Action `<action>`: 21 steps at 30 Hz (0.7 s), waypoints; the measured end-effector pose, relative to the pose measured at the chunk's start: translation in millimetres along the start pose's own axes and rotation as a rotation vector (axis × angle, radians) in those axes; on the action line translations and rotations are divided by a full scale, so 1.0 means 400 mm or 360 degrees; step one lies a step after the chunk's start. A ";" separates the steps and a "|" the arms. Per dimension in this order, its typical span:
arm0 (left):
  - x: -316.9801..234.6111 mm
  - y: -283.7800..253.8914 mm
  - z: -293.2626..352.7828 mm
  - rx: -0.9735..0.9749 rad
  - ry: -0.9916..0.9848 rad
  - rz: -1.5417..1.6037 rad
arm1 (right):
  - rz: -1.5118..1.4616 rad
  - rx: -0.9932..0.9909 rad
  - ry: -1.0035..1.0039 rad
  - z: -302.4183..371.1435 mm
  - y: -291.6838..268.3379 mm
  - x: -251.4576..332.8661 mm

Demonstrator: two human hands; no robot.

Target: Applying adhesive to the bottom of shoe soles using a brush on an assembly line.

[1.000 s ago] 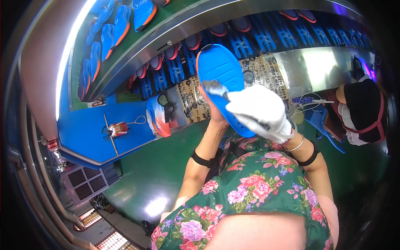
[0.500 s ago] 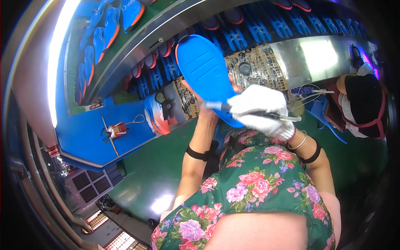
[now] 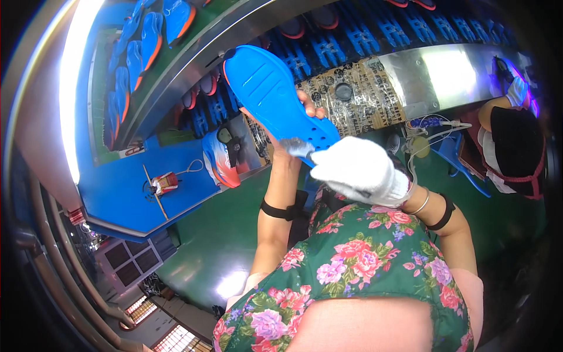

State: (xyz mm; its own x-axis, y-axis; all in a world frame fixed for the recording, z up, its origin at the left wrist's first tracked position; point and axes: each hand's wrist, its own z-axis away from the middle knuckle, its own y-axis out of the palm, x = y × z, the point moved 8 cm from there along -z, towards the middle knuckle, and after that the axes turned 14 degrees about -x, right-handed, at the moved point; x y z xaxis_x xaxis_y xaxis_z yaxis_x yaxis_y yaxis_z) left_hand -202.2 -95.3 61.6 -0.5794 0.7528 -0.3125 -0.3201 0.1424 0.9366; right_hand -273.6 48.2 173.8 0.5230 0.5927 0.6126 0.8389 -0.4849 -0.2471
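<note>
Blue worktable [image 3: 111, 188] sits well left of the bare fingers [image 3: 308, 108] holding the blue sole; on it a small red-and-white tool [image 3: 165, 183] with a cord loop and a thin stick [image 3: 154, 192] beside it. A finished orange-blue-white shoe [image 3: 218, 159] rests at the table's right edge, nearer the fingers. Behind the fingers, a patterned mat [image 3: 363, 97] carries a round black lid [image 3: 343, 91]; a bare steel sheet [image 3: 446, 70] lies right of it. Above, a conveyor [image 3: 193, 50] bears blue holders [image 3: 328, 50]; upper left, a green shelf [image 3: 99, 88] carries blue-and-orange soles [image 3: 149, 38]. Green floor [image 3: 205, 234] below.
</note>
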 end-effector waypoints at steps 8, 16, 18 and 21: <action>-0.007 -0.032 -0.009 -0.0140 -0.0122 -0.0111 | -0.0026 -0.0014 0.0152 0.003 -0.029 -0.049; 0.001 -0.023 -0.041 -0.0046 -0.0569 -0.0139 | -0.0488 0.0082 0.0433 0.006 -0.011 -0.067; 0.014 -0.025 -0.050 -0.0059 -0.0678 -0.0185 | -0.0131 0.0079 0.0157 -0.001 -0.020 -0.048; 0.027 -0.032 -0.068 -0.0110 -0.0791 -0.0318 | -0.0036 0.0182 -0.0098 0.044 0.019 -0.019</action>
State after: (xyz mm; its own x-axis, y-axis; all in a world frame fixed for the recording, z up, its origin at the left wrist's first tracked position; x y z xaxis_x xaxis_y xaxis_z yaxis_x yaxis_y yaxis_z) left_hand -224.9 -106.6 42.0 -0.0830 0.9310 -0.3553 -0.4462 0.2841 0.8486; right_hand -268.5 51.5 154.0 0.5093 0.6427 0.5724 0.8603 -0.3968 -0.3200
